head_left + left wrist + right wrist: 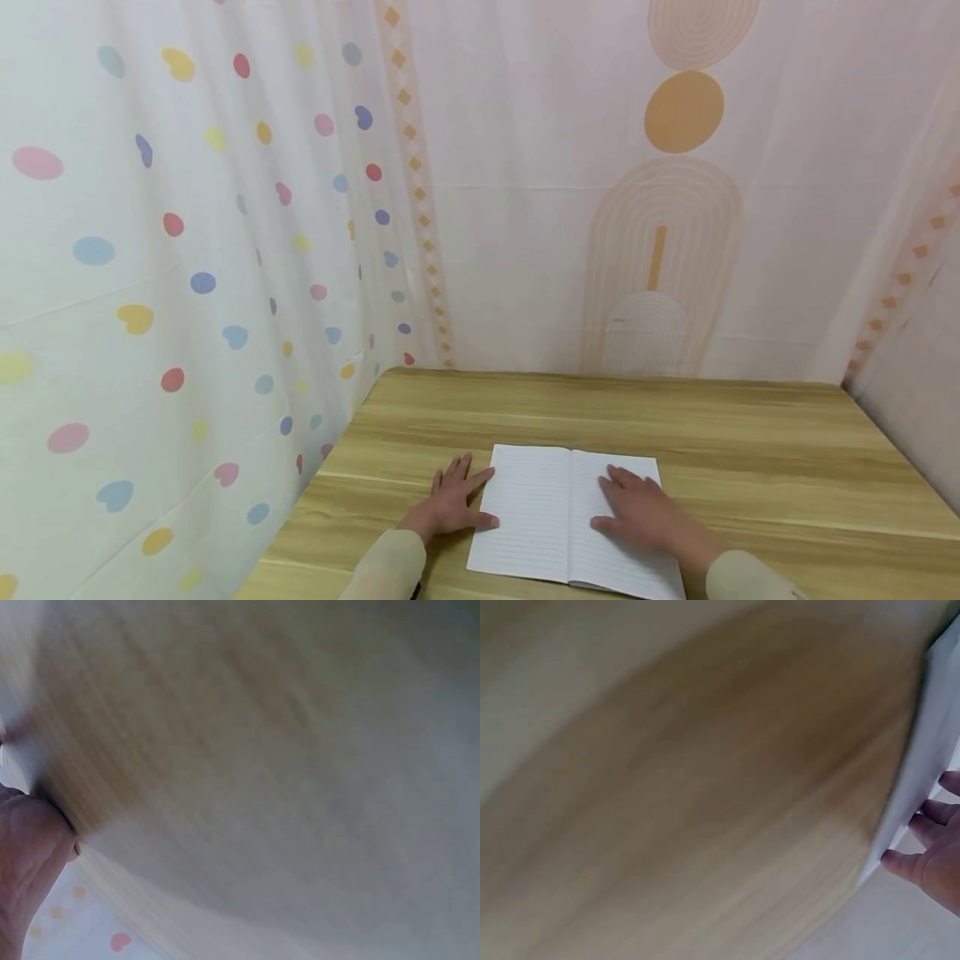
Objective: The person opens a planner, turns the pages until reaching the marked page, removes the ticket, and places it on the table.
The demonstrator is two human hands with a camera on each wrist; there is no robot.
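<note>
An open lined notebook (532, 508) lies flat on the wooden table, its pages showing ruled lines and no visible writing. My left hand (452, 500) rests at its left edge with fingers spread; the thumb and index fingertip touch the left page's margin, the other fingers lie on the wood. On the right page rests my right hand (641, 512), fingers extended. In the right wrist view the right hand (934, 840) touches the notebook's page (911, 780). Only part of the left hand (34, 847) shows in the left wrist view, close above the tabletop.
The wood-grain table (787, 467) extends behind and to both sides of the notebook. A curtain with coloured dots and hearts (225, 292) hangs along the left side, and a pale patterned curtain (525, 208) hangs behind the table's far edge.
</note>
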